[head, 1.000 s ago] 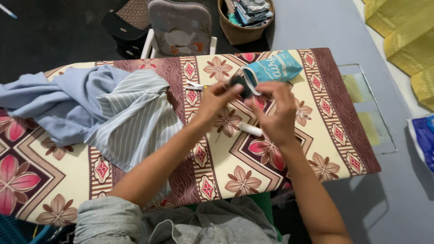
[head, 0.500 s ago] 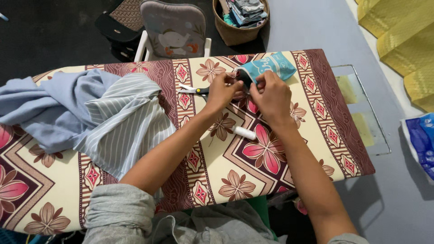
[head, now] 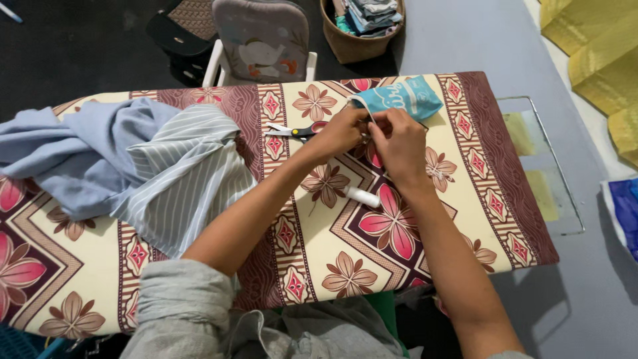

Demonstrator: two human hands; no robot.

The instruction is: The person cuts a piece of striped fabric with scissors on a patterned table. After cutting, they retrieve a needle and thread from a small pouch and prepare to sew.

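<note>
My view: both hands [head: 372, 133] cover the teal pouch's [head: 405, 98] mouth, contents unreadable. Blue package [head: 626, 213] cut off at right edge; basket [head: 352, 40] cropped at top.

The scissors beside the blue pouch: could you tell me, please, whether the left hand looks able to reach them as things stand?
Probably yes. The scissors lie flat on the patterned board cover, just beside the left hand, with nothing on top of them. That hand is at the blue pouch with the right hand, so it would have to let go first.
</note>
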